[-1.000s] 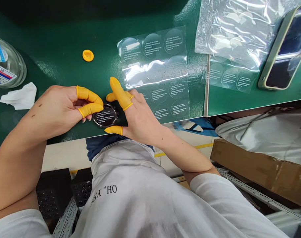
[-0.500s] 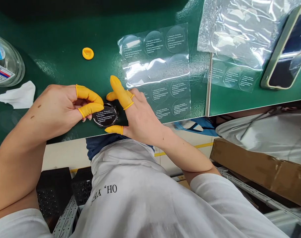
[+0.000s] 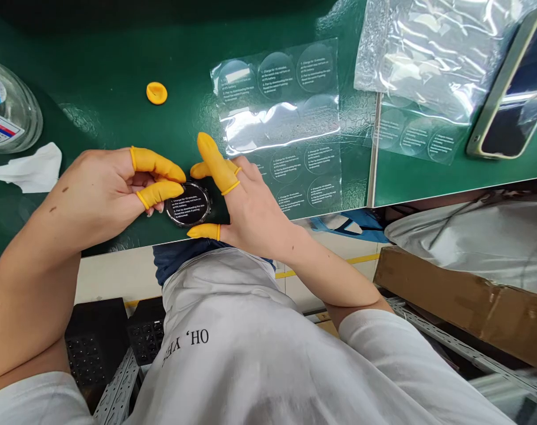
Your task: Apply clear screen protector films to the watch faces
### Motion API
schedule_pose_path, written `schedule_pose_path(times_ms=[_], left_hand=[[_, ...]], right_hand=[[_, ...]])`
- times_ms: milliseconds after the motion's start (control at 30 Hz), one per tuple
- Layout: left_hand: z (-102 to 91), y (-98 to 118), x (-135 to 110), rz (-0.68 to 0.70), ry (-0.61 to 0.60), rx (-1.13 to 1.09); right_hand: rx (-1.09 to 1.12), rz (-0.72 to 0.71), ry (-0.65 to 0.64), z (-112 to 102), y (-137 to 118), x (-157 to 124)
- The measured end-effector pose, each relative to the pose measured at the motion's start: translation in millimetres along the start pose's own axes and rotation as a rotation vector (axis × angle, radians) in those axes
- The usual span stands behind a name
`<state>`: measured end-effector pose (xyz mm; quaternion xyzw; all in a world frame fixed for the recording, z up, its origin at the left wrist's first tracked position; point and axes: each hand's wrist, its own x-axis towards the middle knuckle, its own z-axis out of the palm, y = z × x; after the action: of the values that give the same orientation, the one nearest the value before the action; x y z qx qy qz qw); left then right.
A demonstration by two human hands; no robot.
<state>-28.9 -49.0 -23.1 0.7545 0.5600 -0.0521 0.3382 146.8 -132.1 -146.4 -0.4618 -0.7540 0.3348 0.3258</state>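
Close work at a round watch face [image 3: 189, 205] on a green counter [image 3: 100, 71]. Compared with half a second earlier, the change is slight: the left hand [image 3: 98, 183] has shifted a little leftward, its thumb tip drawn back marginally at the upper-left rim, while the watch face and the right hand [image 3: 257, 206] keep their places. This is judged a fine adjustment at the rim, not a relocation; the white printed lettering remains readable.

Left grip: thumb and forefinger, in yellow finger cots [image 3: 160, 193], are drawn nearly together over the rim; whether a thin film lies between them cannot be told. Right grip: spread wide, thumb just below the watch face, one finger just above it, the forefinger raised; firm contact cannot be told.

Edges and room: the watch face lies flat near the counter's front edge, with the right thumb between, so there is little margin toward the body. To the right, the right hand overlaps a clear sheet of round printed films [image 3: 280, 124], which limits movement there. Beyond the hands, green surface extends around a loose finger cot [image 3: 156, 93]. At far left stand a bottle [image 3: 9, 106] and a crumpled tissue [image 3: 29, 169]; at far right, a bubble-wrap pouch [image 3: 410, 53] and a phone [image 3: 511, 100], all well apart from the watch face.
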Motion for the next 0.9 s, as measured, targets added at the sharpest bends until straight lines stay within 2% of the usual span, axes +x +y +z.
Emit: schedule_pose_path(times_ms=[67, 133, 200, 267, 333, 400, 500, 567, 633, 733, 800, 900], left_hand=[[-0.6, -6, -4, 0.088, 0.031, 0.015], [0.4, -13, -9, 0.254, 0.04, 0.124], [4.6, -19, -14, 0.405, 0.04, 0.275], [12.3, -23, -20, 0.494, 0.056, 0.404], [21.3, -25, -24, 0.51, 0.077, 0.5], [27.2, -23, -28, 0.481, 0.1, 0.542], [22.2, -10, -31, 0.479, 0.16, 0.555], [7.1, 8, -28, 0.542, 0.227, 0.589], [-16.5, 35, -16, 0.627, 0.338, 0.646], [-61.2, 87, 18, 0.695, 0.527, 0.746], [-90.9, 125, 51, 0.619, 0.589, 0.794], [-122.5, 171, 104, 0.524, 0.573, 0.791]], right_hand=[[0.045, -0.014, 0.022, -1, 0, 0], [0.103, -0.015, 0.071, -4, -2, -1], [0.161, -0.003, 0.176, -10, -3, -4], [0.217, -0.005, 0.299, -16, -2, -8], [0.268, 0.006, 0.383, -21, 5, -13], [0.308, 0.046, 0.414, -23, 15, -18], [0.37, 0.112, 0.456, -18, 27, -22], [0.417, 0.126, 0.487, -14, 30, -22], [0.451, 0.127, 0.516, -10, 30, -19], [0.487, 0.122, 0.557, -7, 29, -15], [0.535, 0.125, 0.576, -6, 29, -14], [0.626, 0.142, 0.569, -4, 31, -12]])
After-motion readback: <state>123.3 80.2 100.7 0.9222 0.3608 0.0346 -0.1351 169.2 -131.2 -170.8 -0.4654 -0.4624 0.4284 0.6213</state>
